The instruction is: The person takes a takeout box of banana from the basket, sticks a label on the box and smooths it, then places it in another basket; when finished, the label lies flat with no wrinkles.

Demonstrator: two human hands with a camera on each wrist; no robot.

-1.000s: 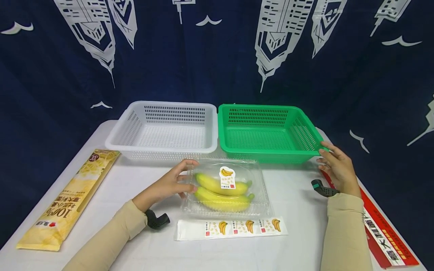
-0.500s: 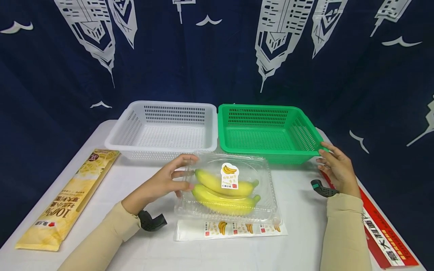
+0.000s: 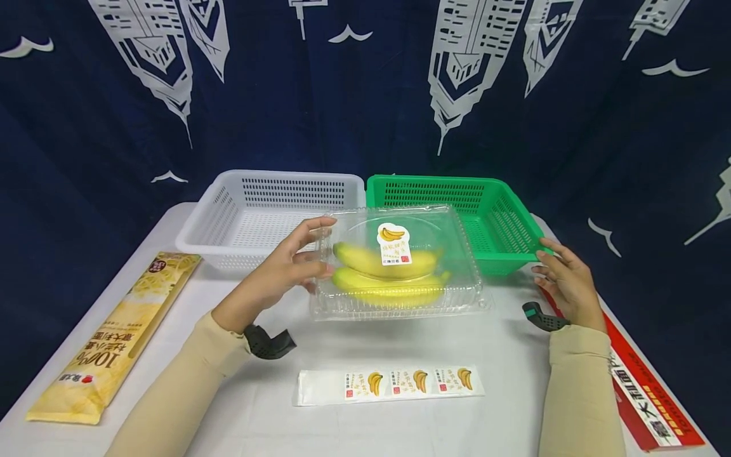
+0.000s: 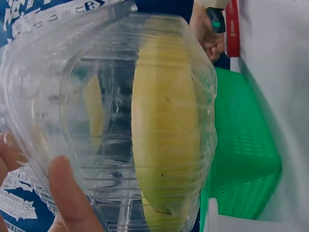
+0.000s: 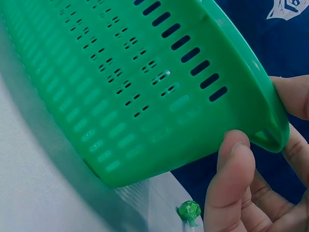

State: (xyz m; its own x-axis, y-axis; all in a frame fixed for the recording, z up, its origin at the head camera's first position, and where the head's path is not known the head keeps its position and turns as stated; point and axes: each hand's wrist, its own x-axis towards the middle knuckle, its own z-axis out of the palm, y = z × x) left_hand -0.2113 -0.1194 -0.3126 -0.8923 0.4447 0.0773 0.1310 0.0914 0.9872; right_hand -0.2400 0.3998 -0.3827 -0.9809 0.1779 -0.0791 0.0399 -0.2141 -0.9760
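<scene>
My left hand (image 3: 285, 266) grips the left end of a clear plastic clamshell box (image 3: 465, 273), its thumb (image 4: 72, 200) along the side in the left wrist view. Two bananas (image 3: 388, 292) lie inside, and a white banana sticker (image 3: 394, 244) is on the lid. The box is raised off the table and overlaps the front of both baskets in the head view. My right hand (image 3: 571, 285) holds the front right corner of the green basket (image 3: 514, 258), fingers at the rim and thumb against the outer wall in the right wrist view.
A white basket (image 3: 197, 244) stands left of the green one. A strip of banana stickers (image 3: 325, 388) lies in front. On the left is a yellow pasta packet (image 3: 108, 336); on the right, a red box (image 3: 651, 400). A small green ball on a stick (image 5: 189, 210) lies near the right hand.
My left hand has lifted the clamshell box off the table, up and away toward the baskets, uncovering the sticker strip. The right hand stays at the green basket's corner.
</scene>
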